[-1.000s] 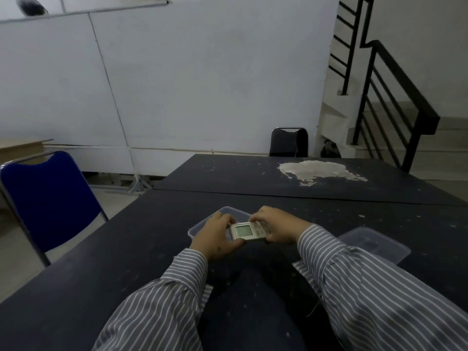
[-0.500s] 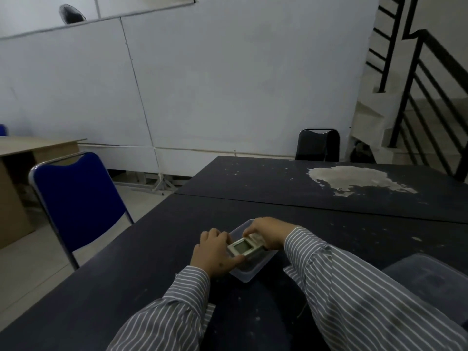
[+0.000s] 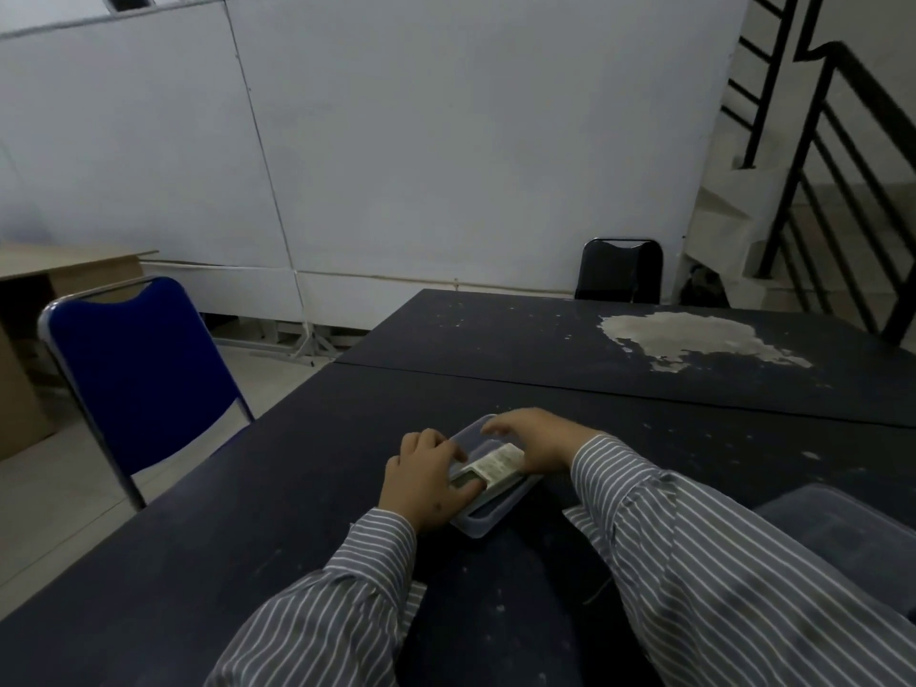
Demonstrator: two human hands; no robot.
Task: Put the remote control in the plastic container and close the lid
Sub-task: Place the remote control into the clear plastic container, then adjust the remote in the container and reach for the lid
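The white remote control (image 3: 497, 467) lies flat inside the clear plastic container (image 3: 482, 527) on the dark table (image 3: 277, 488). My left hand (image 3: 425, 480) rests at the container's near left end, with its thumb pressed on the remote's screen. My right hand (image 3: 534, 437) hovers over the far end, fingers spread, its palm by the remote's far tip. The clear lid (image 3: 835, 530) lies apart on the table at the lower right, partly hidden by my right sleeve.
A blue chair (image 3: 139, 369) stands by the table's left edge. A black chair (image 3: 619, 270) is at the far end. The second tabletop has a pale worn patch (image 3: 684, 339). Stair railings (image 3: 818, 190) rise at the right. A wooden desk (image 3: 49, 270) stands far left.
The remote went from being held above the table down into the container. My right hand's fingers came off it and spread. The view swung left, so the lid sits nearer the right edge.
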